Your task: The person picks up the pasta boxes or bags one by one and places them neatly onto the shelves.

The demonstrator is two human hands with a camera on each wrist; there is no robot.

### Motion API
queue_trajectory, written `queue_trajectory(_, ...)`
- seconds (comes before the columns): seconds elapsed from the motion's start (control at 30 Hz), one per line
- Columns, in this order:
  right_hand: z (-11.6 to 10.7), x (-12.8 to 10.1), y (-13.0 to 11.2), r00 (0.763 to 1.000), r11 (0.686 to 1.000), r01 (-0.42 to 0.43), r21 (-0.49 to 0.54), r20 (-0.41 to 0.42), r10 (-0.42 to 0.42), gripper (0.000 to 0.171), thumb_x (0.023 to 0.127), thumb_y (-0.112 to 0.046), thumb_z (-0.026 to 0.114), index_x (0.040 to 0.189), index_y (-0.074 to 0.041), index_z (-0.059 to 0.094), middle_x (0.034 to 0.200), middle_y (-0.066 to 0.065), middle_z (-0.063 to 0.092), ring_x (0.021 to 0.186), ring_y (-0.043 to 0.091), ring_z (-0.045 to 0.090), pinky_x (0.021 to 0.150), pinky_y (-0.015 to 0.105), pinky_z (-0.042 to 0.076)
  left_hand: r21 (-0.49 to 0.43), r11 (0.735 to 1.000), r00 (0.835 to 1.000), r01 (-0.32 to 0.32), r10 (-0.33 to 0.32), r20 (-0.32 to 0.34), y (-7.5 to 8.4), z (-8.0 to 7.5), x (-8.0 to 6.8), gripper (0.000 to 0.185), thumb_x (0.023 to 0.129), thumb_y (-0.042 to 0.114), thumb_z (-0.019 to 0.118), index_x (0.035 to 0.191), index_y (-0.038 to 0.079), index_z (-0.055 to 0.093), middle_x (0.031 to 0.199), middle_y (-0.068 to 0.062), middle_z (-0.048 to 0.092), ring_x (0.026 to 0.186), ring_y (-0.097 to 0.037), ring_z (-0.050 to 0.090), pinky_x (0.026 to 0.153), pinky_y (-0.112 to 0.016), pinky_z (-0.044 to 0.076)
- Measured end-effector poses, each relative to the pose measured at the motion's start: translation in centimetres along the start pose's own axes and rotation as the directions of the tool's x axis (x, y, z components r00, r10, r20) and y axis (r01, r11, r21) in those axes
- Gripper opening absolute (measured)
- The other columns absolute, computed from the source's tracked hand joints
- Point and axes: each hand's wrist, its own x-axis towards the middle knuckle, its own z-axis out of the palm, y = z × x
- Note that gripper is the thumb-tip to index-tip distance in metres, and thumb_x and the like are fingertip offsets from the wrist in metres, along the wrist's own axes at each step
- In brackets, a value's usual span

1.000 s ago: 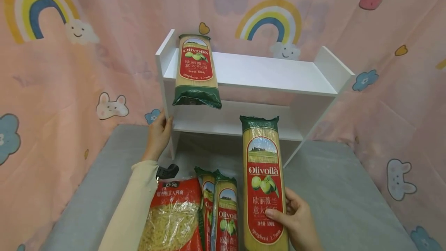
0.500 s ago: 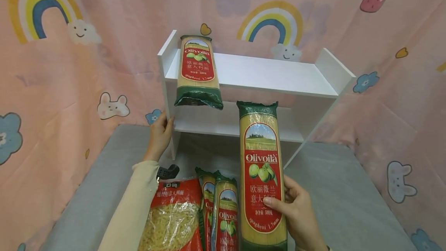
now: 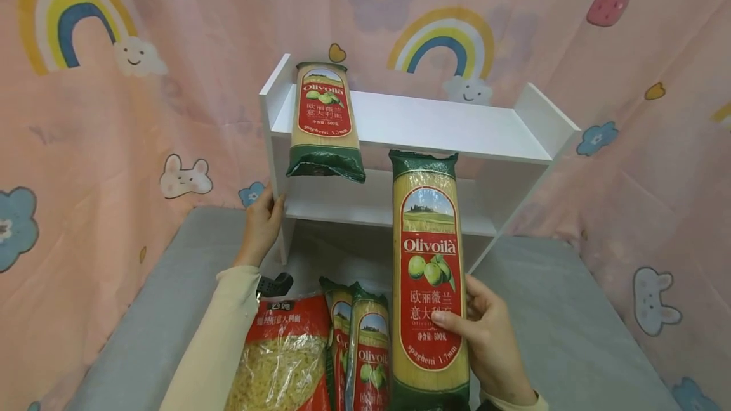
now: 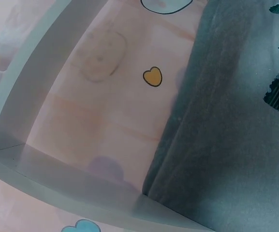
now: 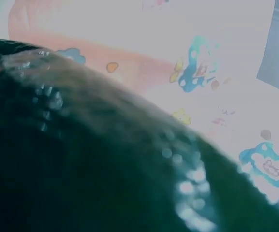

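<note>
While the right hand [image 3: 492, 341] pinches a spaghetti pack [image 3: 429, 271] at the white shelf's [image 3: 365, 198] six o'clock, the left hand [image 3: 259, 224] grips the side panel [image 3: 278, 157] at eight, its farther fingers apparently hidden. Another pack [image 3: 327, 106] lies on the top board [image 3: 445, 120] at ten o'clock, overhanging the front edge.

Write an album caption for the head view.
Right hand holds a spaghetti pack; left hand grips a white shelf by its side.

Red-and-green spaghetti packet [image 3: 429, 284]; white shelf [image 3: 436, 118]
</note>
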Motion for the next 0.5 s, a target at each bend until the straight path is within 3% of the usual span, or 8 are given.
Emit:
queue_trajectory(0.3,0.1,0.8,-0.9,0.999,0.999,0.044,0.003,-0.023,-0.044,0.042,0.083,0.014,0.058,0.12,-0.007,0.058,0.097,0.011,0.07,0.081,0.024,0.068,0.065,0.039,0.055,-0.004,1.0,1.0,0.012,-0.012,0.02,-0.1,0.2,-0.1,0.033,0.098,0.004,0.049,0.13,-0.003,0.052,0.111,-0.028,0.061,0.096,-0.037,0.061,0.077,-0.049,0.05)
queue_trajectory(0.5,0.7,1.5,-1.7,0.999,0.998,0.046,0.042,-0.02,-0.045,0.04,0.085,0.012,0.058,0.122,-0.003,0.055,0.099,0.013,0.069,0.083,0.024,0.068,0.067,0.039,0.055,-0.003,1.0,1.0,-0.005,0.005,-0.007,-0.2,0.3,-0.1,0.034,0.097,0.003,0.049,0.13,-0.003,0.051,0.109,-0.028,0.061,0.092,-0.037,0.061,0.074,-0.05,0.05)
